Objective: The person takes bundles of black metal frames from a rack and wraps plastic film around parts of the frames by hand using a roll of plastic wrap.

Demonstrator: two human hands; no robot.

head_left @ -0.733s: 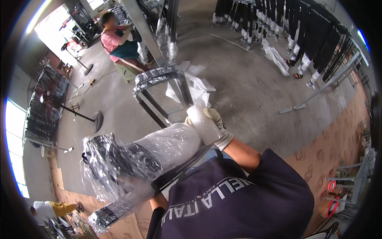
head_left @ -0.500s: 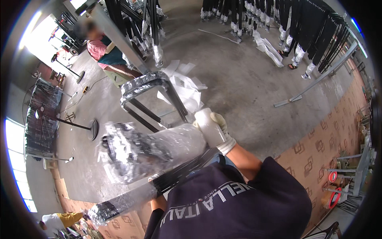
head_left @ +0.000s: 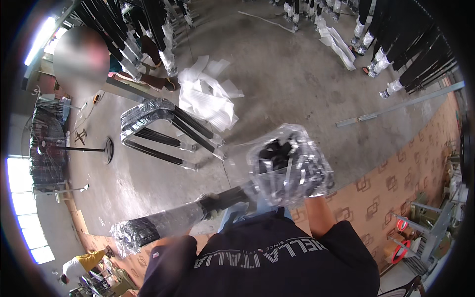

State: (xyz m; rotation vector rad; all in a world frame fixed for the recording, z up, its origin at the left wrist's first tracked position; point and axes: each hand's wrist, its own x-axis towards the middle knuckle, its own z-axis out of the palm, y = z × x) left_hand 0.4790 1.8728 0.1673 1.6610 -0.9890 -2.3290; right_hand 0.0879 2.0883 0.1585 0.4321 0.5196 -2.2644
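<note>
A bundle of black tubes (head_left: 232, 197) lies slantwise in front of me, its left end wrapped in clear plastic film (head_left: 133, 235). My left hand (head_left: 210, 205), in a grey glove, is closed around the bundle near its middle. At the right end, loose, shiny clear film (head_left: 297, 171) bulges around dark tube ends and is smeared by motion. My right forearm reaches up to this film, but the hand is hidden behind it. A hazy sheet of film stretches left from there.
A black tubular frame (head_left: 153, 116) with film-wrapped parts stands ahead on the left. White wrapping sheets (head_left: 208, 94) lie on the floor beyond it. Racks of black tubes (head_left: 386, 49) line the far side. Another person (head_left: 81, 62) is at the far left; a second (head_left: 84, 265) is at lower left.
My right hand, which held a white film roll in view, is now hidden behind the film. The crumpled film has swung from left to right. The view has shifted.
</note>
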